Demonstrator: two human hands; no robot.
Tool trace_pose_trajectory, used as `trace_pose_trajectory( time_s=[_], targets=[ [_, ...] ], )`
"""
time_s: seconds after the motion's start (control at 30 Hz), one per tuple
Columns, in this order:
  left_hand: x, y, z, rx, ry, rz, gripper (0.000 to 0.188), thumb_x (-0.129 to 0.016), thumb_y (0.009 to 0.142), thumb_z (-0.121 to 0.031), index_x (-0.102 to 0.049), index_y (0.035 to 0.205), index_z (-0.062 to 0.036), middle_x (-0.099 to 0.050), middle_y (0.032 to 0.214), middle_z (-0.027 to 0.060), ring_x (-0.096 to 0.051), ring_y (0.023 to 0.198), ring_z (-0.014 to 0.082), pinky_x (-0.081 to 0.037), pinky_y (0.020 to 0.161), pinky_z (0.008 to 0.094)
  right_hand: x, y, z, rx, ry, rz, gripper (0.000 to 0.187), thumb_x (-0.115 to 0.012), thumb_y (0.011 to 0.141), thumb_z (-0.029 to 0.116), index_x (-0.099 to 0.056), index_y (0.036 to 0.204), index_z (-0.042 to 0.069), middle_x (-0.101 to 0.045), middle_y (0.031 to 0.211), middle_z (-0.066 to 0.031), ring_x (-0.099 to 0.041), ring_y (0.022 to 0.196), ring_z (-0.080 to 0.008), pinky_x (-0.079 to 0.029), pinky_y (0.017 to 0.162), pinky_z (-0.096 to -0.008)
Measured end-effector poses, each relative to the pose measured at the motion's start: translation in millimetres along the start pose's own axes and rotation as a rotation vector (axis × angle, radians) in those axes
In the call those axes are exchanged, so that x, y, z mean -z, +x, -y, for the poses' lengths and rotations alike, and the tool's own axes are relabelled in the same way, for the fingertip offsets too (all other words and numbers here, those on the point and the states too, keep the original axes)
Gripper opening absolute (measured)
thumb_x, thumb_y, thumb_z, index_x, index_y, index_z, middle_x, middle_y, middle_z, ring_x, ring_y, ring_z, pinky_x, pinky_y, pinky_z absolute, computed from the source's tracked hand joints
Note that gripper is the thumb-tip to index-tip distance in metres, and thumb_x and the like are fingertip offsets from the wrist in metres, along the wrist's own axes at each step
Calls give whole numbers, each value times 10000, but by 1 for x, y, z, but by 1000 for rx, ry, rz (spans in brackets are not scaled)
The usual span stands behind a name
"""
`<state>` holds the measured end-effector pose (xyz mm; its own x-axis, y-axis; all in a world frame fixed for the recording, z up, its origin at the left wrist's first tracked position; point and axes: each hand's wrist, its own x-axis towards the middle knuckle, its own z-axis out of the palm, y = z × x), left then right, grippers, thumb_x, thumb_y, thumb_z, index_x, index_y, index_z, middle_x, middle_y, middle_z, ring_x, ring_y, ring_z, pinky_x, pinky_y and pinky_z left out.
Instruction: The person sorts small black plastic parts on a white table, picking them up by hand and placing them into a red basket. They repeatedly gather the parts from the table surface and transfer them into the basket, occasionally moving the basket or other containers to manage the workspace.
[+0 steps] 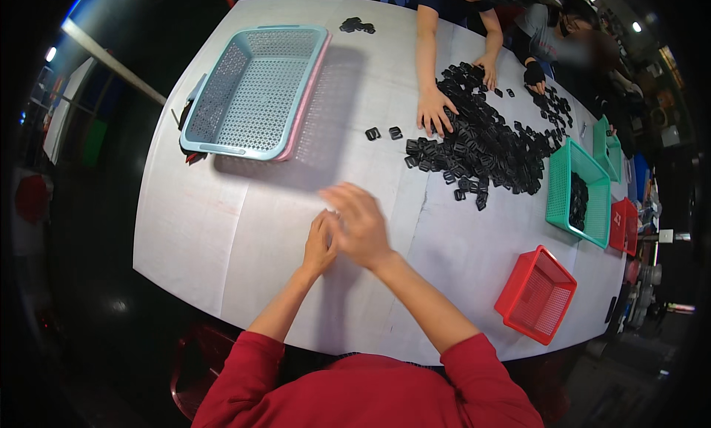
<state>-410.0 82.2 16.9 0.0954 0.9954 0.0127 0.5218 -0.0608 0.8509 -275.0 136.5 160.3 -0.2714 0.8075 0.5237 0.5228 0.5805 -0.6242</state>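
Observation:
My left hand [320, 244] is low over the white table in front of me, its fingers drawn together. Whatever it may hold is hidden. My right hand [358, 224] is just above and beside it, partly covering its fingertips. Motion blurs the right hand, but its fingers look stretched out toward the left, with nothing visible in them. Beyond both hands lie two loose black plastic buckles [372, 134], apart from a large pile of similar black buckles [485, 143] to the right.
A light blue basket [285, 135] stacked on a pink one stands at the far left. To the right are a red basket [544, 294] and a green basket [559, 206] holding black pieces. Across the table, a co-worker's hands [435, 111] touch the pile. Another person sits farther right.

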Motion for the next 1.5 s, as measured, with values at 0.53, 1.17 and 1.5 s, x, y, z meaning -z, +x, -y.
trace_pose_trajectory(
  time_s=[0.53,1.17,1.5],
  targets=[
    [-144,287,-25,-246,547,-102,515,-374,1000,-364,-379,1410,-53,-364,1480,126,-242,1420,293,-157,1147,501,182,-181,-343,-967,-782,-322,600,-409,978,440,-307,1453,87,-330,1464,-232,-237,1392,-415,-154,1112,-596],
    [-283,185,-141,-400,-14,82,423,-533,923,-194,-480,1305,-21,-484,1314,208,-442,1247,382,-300,1085,480,162,-133,-329,-505,-200,-375,349,-599,910,259,-600,1211,84,-611,1054,-160,-563,986,-336,-423,899,-405],
    [-250,36,-140,-298,-161,290,448,-549,897,-117,-463,1325,-20,-479,1344,198,-407,1302,372,-291,1098,474,162,-218,-222,-594,-50,-250,277,-641,857,214,-668,1091,67,-620,1123,-168,-532,1110,-371,-391,986,-436]
  ],
)
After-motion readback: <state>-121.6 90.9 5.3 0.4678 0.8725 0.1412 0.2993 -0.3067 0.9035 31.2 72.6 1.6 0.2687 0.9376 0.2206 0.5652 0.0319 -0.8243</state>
